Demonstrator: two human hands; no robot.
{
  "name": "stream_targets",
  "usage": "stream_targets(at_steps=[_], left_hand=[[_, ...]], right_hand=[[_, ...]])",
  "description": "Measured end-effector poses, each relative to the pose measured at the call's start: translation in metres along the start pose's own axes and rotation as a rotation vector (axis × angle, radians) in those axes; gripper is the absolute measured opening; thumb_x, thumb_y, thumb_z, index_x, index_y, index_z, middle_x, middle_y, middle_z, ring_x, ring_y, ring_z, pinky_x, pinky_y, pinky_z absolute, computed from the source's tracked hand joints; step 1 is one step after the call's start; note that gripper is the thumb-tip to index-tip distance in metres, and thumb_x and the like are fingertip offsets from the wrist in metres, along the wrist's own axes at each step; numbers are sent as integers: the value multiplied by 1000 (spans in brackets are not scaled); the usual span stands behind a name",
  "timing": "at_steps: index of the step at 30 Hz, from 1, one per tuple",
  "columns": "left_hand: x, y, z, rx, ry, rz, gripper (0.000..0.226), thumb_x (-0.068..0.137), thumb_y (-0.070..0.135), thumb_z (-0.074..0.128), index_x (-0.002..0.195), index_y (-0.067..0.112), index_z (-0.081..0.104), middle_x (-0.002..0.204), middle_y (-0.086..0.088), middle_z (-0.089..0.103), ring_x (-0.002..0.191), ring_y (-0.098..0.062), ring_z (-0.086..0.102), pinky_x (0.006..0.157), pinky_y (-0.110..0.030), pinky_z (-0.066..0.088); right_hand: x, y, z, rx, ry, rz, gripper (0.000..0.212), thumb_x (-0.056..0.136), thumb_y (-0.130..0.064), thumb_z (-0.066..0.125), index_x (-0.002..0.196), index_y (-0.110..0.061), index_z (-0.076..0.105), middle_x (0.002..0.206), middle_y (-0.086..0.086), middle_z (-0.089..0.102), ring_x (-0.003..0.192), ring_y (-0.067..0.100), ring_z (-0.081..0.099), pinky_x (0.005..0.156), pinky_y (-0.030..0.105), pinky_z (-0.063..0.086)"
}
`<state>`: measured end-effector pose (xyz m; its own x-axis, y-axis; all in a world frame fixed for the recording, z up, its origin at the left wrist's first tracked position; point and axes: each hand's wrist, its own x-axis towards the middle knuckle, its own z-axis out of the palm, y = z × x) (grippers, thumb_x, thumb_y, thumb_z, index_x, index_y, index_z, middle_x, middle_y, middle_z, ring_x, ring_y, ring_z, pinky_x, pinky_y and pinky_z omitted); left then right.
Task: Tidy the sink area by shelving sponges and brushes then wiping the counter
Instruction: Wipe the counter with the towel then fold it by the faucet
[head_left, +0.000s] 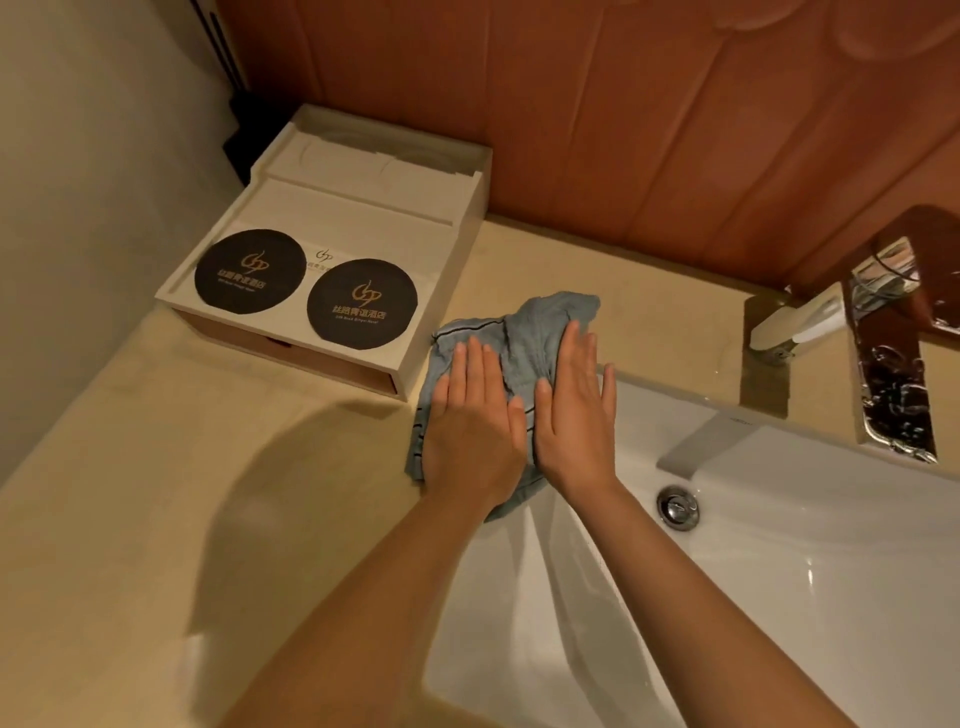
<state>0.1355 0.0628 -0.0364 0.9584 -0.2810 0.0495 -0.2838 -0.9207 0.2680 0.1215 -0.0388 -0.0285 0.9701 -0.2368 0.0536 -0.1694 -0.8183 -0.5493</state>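
A crumpled pale blue cloth (540, 325) with dark stripes lies on the beige counter (156, 493), at the back left corner of the white sink (779, 571). My left hand (475, 423) presses flat on the cloth's left part with straight fingers. Beside it, my right hand (574, 415) lies flat on the cloth's right part, over the sink's rim. Part of the cloth hangs over the sink's edge under my wrists. No sponge or brush is in view.
A white amenity tray box (363, 208) with two black round coasters (362, 304) stands on the counter left of the cloth. A chrome faucet (795, 322) and its mirrored reflection sit at the right. A drain plug (677, 506) shows in the basin. A brown panelled wall rises behind.
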Motion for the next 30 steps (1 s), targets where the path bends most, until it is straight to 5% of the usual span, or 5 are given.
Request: stream_targets(at_steps=[8,13,20,25,30], left_hand=[[56,14,12,-31,31,-7,59,91,31,25,133,-5,46,138,-23,47,129,-32,46,104,-43,40],[96,20,17,11,-98,-33,79,76,38,-20,147,5,-7,157,-13,-7,146,-22,-6,117,-33,-2],[135,24,12,36,-136,-35,58,100,32,12,147,8,-12,157,-8,-16,145,-18,-14,117,-33,-5],[149,23,14,10,-111,-23,59,99,34,14,148,10,-9,158,-7,-13,145,-16,-12,116,-32,-5],[161,19,13,-10,-73,21,55,100,33,15,149,14,0,159,-2,-4,146,-13,-6,117,-30,-1]], right_hand=[[58,15,-12,-275,-66,69,58,100,-25,22,147,-5,-4,158,13,1,146,24,-2,117,35,-2],[97,15,-13,-284,-154,204,58,100,-29,18,148,-5,-3,157,16,-3,146,26,-5,118,34,-2],[131,22,-10,-396,-50,225,57,99,-30,22,148,-6,4,156,20,2,145,32,-2,117,42,3],[143,17,-8,-441,159,59,59,79,-31,29,121,-1,59,124,28,57,113,40,56,95,47,45],[153,27,-3,-294,119,-81,54,88,-27,25,119,0,60,114,22,64,109,34,59,98,43,43]])
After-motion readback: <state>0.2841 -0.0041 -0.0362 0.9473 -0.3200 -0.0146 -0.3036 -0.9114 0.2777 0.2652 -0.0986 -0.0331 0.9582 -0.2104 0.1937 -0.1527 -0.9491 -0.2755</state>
